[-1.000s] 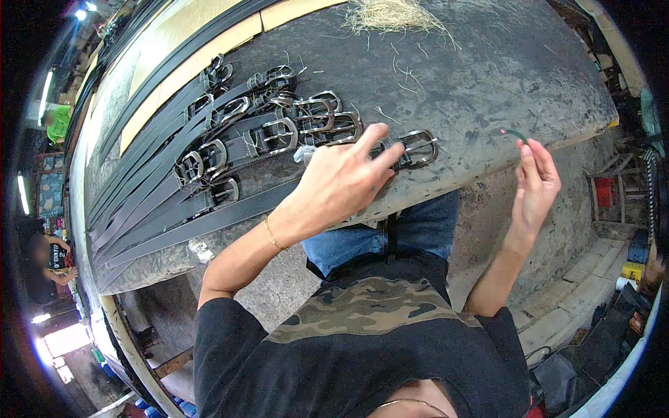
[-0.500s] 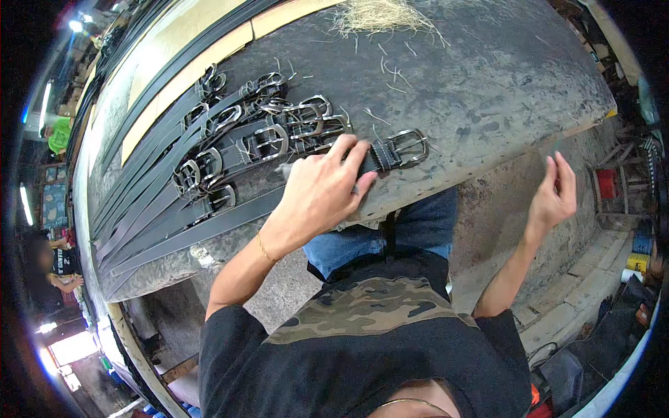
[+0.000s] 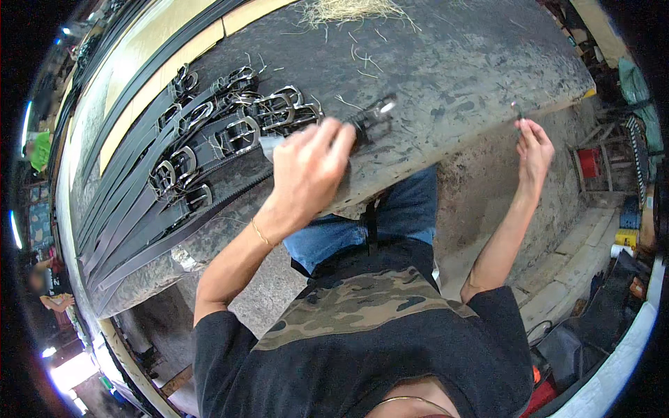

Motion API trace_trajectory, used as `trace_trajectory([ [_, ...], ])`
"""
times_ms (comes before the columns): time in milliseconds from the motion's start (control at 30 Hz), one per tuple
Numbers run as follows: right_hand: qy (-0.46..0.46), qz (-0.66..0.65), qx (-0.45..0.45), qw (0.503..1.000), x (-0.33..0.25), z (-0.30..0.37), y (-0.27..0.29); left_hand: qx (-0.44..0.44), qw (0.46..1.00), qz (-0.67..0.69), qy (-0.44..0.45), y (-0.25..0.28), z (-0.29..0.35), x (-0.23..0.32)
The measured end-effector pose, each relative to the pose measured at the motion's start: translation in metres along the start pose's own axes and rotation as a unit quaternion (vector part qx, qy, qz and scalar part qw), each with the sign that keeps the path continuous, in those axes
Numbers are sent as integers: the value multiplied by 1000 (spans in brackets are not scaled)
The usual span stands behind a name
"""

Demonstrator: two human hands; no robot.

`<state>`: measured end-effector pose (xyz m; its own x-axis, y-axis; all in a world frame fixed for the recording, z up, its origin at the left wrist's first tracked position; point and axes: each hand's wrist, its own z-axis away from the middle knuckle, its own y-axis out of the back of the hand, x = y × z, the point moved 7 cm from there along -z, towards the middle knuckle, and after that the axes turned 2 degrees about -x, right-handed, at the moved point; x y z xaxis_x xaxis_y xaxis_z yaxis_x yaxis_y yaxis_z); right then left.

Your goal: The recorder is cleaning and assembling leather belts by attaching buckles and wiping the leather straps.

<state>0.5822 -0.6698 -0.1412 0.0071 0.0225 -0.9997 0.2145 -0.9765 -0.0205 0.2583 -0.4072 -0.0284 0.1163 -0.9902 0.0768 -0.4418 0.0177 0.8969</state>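
Note:
My left hand [image 3: 310, 164] is closed round a black belt [image 3: 240, 188] just behind its buckle end. The belt's metal buckle [image 3: 380, 111] points up and to the right above the table, blurred by motion. Under that hand's wrist side shows a small whitish piece [image 3: 270, 146], its kind unclear. Out past the table's near edge, my right hand [image 3: 535, 150] pinches something small and shiny at its fingertips, too small to name. To the left of my left hand lie several black belts [image 3: 118, 223] with silver buckles [image 3: 240, 132], loose thread ends about them.
The dark worktable [image 3: 460, 76] carries a heap of straw-coloured threads [image 3: 355, 10] at its far side, with loose strands [image 3: 366, 59] nearer. Long dark strips and pale boards [image 3: 160, 83] run along the left. Right of the table stands a wooden frame with something red [image 3: 589, 162].
My left hand has turned the belt so its buckle tilts up off the table and its edge shows. My right hand's fingers now pinch a small shiny thing. The whole view has shifted slightly.

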Motion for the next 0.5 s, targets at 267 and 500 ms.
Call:
trace_trajectory([
  [267, 144, -74, 3, 987, -93, 62, -79, 46, 963, 237, 118, -17, 20, -2],
  [500, 13, -212, -257, 943, -59, 105, -225, 111, 940, 225, 232, -8, 15, -23],
])
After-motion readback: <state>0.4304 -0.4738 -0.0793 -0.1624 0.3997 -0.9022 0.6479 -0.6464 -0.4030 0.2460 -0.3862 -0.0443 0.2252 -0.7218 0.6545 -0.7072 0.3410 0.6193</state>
